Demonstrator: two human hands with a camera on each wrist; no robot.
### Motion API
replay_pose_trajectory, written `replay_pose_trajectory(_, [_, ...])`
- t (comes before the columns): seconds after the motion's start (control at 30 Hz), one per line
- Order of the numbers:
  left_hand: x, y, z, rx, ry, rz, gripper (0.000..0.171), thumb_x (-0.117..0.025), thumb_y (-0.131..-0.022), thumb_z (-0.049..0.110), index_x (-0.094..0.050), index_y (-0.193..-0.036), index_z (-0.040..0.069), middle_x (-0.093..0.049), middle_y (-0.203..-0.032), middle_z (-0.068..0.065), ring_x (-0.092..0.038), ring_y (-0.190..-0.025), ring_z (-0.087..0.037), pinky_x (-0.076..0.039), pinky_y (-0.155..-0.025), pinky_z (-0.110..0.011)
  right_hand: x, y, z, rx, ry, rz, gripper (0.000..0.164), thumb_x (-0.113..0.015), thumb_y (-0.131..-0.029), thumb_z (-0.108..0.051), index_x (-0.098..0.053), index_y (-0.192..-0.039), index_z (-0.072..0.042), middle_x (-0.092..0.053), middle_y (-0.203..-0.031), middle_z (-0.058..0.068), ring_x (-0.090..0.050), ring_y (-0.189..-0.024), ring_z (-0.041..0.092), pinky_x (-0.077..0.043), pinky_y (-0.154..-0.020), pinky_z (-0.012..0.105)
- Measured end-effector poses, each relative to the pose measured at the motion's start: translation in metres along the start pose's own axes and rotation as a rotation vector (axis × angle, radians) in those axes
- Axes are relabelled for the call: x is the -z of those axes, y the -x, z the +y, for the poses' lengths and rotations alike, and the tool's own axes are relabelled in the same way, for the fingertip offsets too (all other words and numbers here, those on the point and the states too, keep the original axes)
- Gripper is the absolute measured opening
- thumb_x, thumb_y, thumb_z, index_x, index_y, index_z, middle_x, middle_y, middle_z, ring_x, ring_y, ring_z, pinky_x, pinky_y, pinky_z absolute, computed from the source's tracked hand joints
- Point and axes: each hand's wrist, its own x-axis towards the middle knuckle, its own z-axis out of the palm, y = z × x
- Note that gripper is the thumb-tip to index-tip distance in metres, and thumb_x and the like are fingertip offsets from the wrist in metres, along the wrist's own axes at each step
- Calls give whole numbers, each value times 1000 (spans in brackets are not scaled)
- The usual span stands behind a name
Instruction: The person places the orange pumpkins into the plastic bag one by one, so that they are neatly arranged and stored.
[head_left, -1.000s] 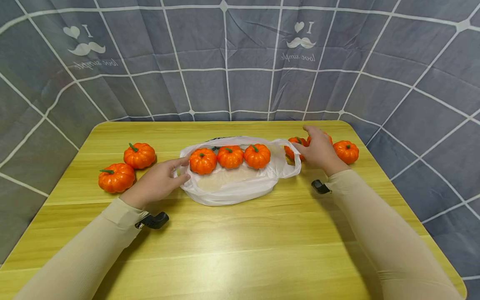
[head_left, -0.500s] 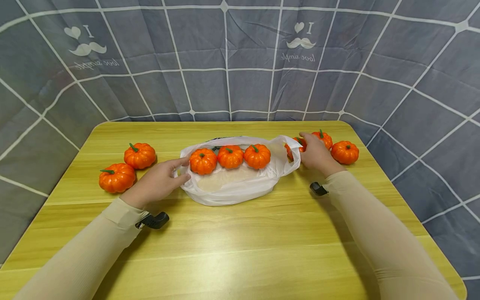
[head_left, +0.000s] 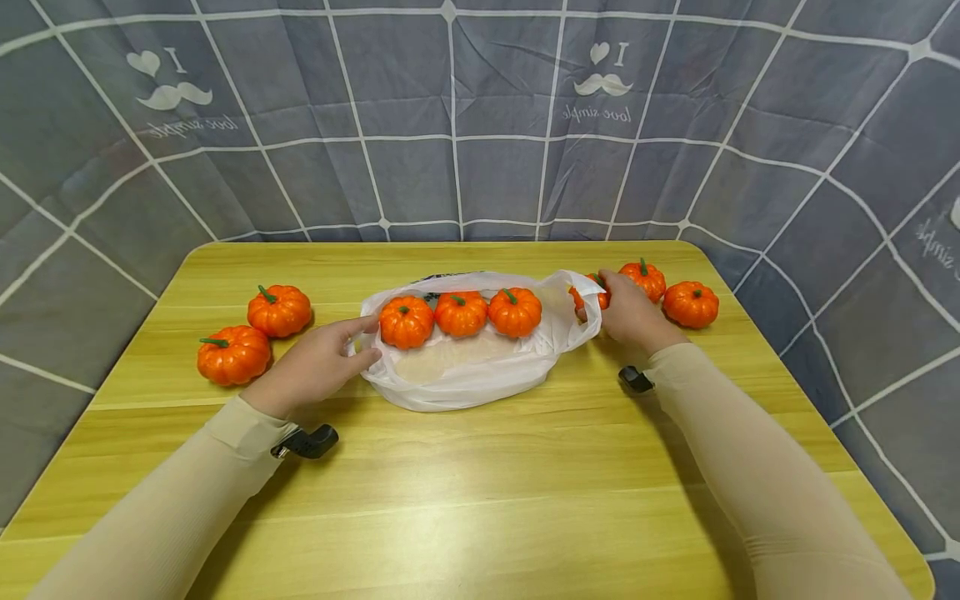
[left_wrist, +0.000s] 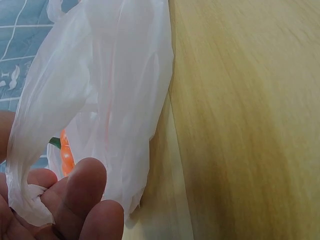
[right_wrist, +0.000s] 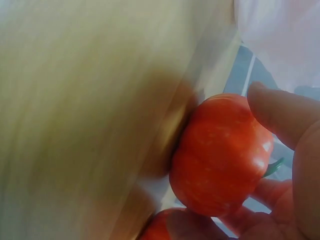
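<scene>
A white plastic bag (head_left: 472, 392) lies spread on the table with three small orange pumpkins in a row on it: left pumpkin (head_left: 406, 322), middle pumpkin (head_left: 461, 314) and right pumpkin (head_left: 514, 312). My left hand (head_left: 315, 367) holds the bag at its left end; in the left wrist view a bag handle (left_wrist: 25, 170) runs between its fingers. At the bag's right end my right hand (head_left: 633, 312) grips another pumpkin (right_wrist: 220, 155), thumb on one side and fingers on the other. In the head view the right bag handle (head_left: 591, 325) partly covers that pumpkin.
Two pumpkins sit left of the bag, a rear one (head_left: 279, 310) and a front one (head_left: 233, 356). Beyond my right hand are two more, one farther back (head_left: 643, 279) and one to the right (head_left: 691, 304). A grey checked curtain (head_left: 495, 183) surrounds the wooden table (head_left: 480, 500).
My right hand has come down from above the right-hand pumpkins and taken hold of the one nearest the bag. The left hand and the three pumpkins on the bag have stayed put.
</scene>
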Motion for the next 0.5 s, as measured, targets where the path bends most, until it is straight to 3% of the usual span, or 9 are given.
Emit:
replay_pose_trajectory(0.23, [-1, 0, -2, -1, -5, -2, 61, -62, -106, 31, -46, -158, 3, -48, -162, -18, -55, -133, -35, -46, -113, -59, -4, -2, 0, -12, -3, 5, 95, -76, -96, -34, -22, -165, 1, -31, -166, 30, -34, -151, 49, -27, -127, 62])
replay_pose_trajectory(0.37, [-1, 0, -3, 2, -15, -2, 61, -62, -106, 32, -46, -158, 4, -48, -162, -18, -57, -108, -31, -48, -94, -47, -4, -2, 1, -20, -8, 4, 96, -78, -95, -34, -22, -166, 0, -30, -167, 29, -33, -152, 49, -27, -127, 63])
replay_pose_trajectory(0.5, [-1, -1, -4, -5, -23, 3, 61, -62, -106, 33, -47, -158, 3, -49, -161, -18, -57, -103, -30, -45, -91, -43, -4, -2, 1, -21, -6, 2, 96, -78, -95, -34, -23, -165, 0, -31, -166, 30, -34, -151, 49, -27, -127, 63])
